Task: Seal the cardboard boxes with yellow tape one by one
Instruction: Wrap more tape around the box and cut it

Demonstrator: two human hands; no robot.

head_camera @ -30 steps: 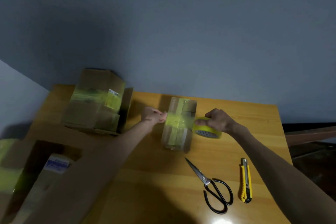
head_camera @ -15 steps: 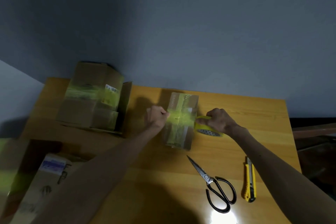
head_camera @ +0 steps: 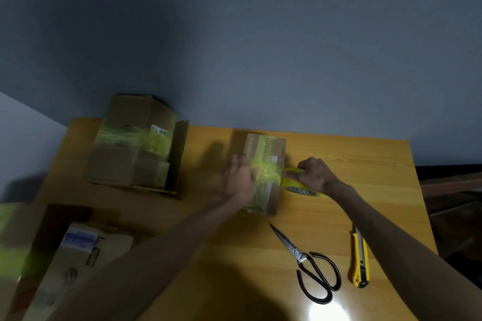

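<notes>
- The small cardboard box (head_camera: 277, 146) being sealed stands near the middle of the wooden table (head_camera: 378, 159), between the two hands, with a yellow tape strip (head_camera: 268, 172) running across its top from left to right.
- The left hand (head_camera: 242, 180) lies on the box's left part, over the strip. Its fingers look straight and slightly spread, pressing flat, though motion blur makes this hard to be sure of. Judged from that pose, it is rubbing the tape down so that it sticks, and steadying the box against the pull from the other side.
- The right hand (head_camera: 317, 177) grips the tape roll (head_camera: 300, 187) just beside the box's right edge, fingers curled round the roll. Holding it low and close keeps the strip taut and lets it wrap down the box's side.
- The strip is not yet cut from the roll, so this box is only partly sealed.
- The scissors (head_camera: 313, 266) and the yellow utility knife (head_camera: 360, 258) lie on the near right of the table, within easy reach of the right hand for cutting.
- A stack of taped boxes (head_camera: 135, 148) sits at the far left, set aside and apparently finished.
- Another cardboard box (head_camera: 78, 255) waits at the lower left, probably for a later turn.
</notes>
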